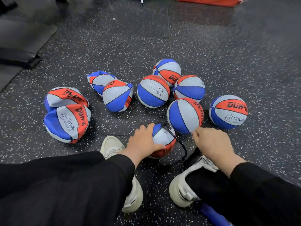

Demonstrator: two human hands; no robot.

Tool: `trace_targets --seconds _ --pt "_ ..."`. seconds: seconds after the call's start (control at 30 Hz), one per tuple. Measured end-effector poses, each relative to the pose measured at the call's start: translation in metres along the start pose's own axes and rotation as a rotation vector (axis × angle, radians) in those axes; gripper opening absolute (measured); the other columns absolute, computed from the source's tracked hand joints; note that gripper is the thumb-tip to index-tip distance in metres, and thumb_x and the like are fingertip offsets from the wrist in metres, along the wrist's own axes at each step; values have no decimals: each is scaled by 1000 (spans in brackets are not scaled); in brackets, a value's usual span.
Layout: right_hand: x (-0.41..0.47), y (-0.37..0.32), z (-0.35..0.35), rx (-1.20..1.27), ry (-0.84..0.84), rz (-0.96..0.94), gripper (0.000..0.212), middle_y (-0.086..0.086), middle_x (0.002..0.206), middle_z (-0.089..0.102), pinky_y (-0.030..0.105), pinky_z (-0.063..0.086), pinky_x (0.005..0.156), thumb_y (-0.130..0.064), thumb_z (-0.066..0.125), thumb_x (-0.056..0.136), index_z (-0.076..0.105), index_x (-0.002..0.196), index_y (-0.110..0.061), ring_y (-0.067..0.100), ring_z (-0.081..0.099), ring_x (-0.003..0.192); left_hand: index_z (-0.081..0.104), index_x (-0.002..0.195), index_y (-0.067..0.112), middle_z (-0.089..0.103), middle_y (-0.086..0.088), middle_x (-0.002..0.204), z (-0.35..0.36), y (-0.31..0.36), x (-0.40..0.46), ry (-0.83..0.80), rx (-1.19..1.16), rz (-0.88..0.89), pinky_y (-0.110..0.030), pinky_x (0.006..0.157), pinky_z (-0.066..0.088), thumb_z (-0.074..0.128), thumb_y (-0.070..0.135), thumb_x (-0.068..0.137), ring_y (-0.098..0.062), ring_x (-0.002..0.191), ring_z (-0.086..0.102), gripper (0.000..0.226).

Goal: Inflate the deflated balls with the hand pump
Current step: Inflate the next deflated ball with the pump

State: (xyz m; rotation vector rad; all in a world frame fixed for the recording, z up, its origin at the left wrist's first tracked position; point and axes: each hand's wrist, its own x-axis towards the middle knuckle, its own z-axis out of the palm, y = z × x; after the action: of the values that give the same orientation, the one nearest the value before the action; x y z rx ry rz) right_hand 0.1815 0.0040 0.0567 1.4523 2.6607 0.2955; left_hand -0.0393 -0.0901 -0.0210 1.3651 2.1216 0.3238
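A small red, white and blue ball [164,137] lies on the floor between my feet, and my left hand [143,142] grips its left side. A black hose [182,146] is plugged into the top of this ball and runs down to the pump [193,156], whose black top sits under my right hand [211,144]. My right hand is curled over the pump's top; the handle itself is hidden. A blue part of the pump [211,214] shows at the bottom edge. Several round inflated balls [153,91] lie beyond; several crumpled deflated balls [66,123] lie left.
The floor is black speckled rubber [162,38]. My two white shoes [132,193] stand close to the held ball. A grey mat [24,35] lies at far left, a red mat [206,0] at the far top edge.
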Motion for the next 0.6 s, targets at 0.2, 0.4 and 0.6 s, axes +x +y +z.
trace_targets --seconds 0.2,0.4,0.6 --pt "27 22 -57 76 16 -35 39 5 78 68 34 43 58 -54 46 98 64 84 -23 31 56 72 29 147 33 47 -7 131 0 1 2 -1 -5 -6 -53 102 46 74 80 63 -34 125 49 107" --pt "42 19 -72 343 -353 71 61 11 88 68 37 52 80 -65 25 100 62 75 -24 31 64 86 30 146 34 48 -6 129 2 -3 1 22 -29 -1 -53 102 47 71 83 60 -35 123 51 107" --pt "13 3 2 372 -141 173 64 4 78 63 35 44 63 -73 27 94 60 73 -22 31 60 76 29 148 36 47 -6 131 0 1 0 38 -13 -7 -52 101 47 70 82 63 -35 123 50 104"
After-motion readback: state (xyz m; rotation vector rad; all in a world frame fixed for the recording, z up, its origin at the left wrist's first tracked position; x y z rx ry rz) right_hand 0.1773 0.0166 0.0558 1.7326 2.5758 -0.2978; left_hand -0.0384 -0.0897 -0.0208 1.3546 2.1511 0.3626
